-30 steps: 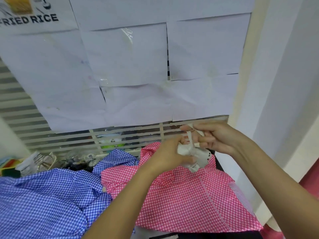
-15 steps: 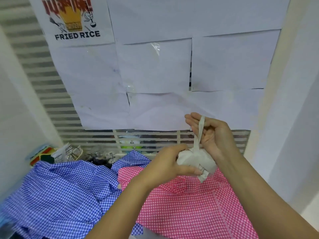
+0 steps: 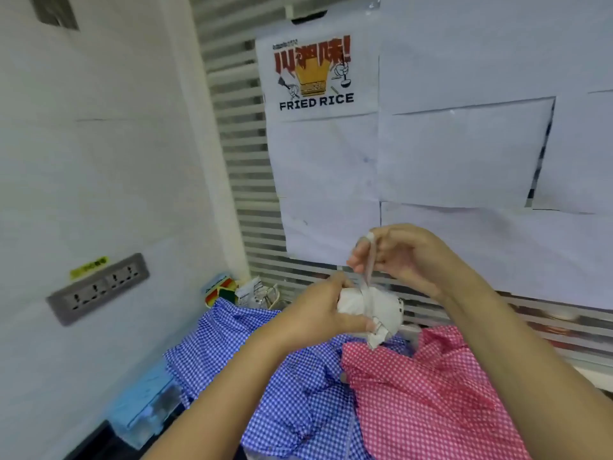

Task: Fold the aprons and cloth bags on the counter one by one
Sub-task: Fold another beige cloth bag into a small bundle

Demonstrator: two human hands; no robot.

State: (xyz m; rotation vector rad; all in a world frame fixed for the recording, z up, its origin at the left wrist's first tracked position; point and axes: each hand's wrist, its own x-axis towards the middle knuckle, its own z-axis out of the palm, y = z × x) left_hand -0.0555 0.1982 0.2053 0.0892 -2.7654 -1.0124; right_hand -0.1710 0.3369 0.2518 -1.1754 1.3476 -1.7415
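- Two hands share one small bundle. Our left hand (image 3: 315, 313) has its fingers curled round the white cloth bag (image 3: 378, 308), which is rolled into a compact wad. The thumb presses near its lower end, we judge so that the roll cannot spring open.
- Our right hand (image 3: 408, 257) sits above and just behind the wad, fingers bent. It pinches the bag's strap (image 3: 366, 270), which runs taut from the fingertips down across the roll.
- Lifted like that, the strap looks ready to be wound round the bag to bind it. That is our reading of the step in hand, not something plainly shown.
- The bag is held in the air, clear of the cloth below, roughly over the line where blue meets pink.
- Beneath it the blue checked apron (image 3: 272, 366) and the pink checked apron (image 3: 431, 400) lie rumpled and touching. Neither looks folded, so we judge most of the task is yet to do.
- The next move calls for a tight strap while the wad is turned under it. If either grip slackens, the roll could loosen and need rolling again.
- The cloth is thin and soft, so it should take a firm squeeze without harm.
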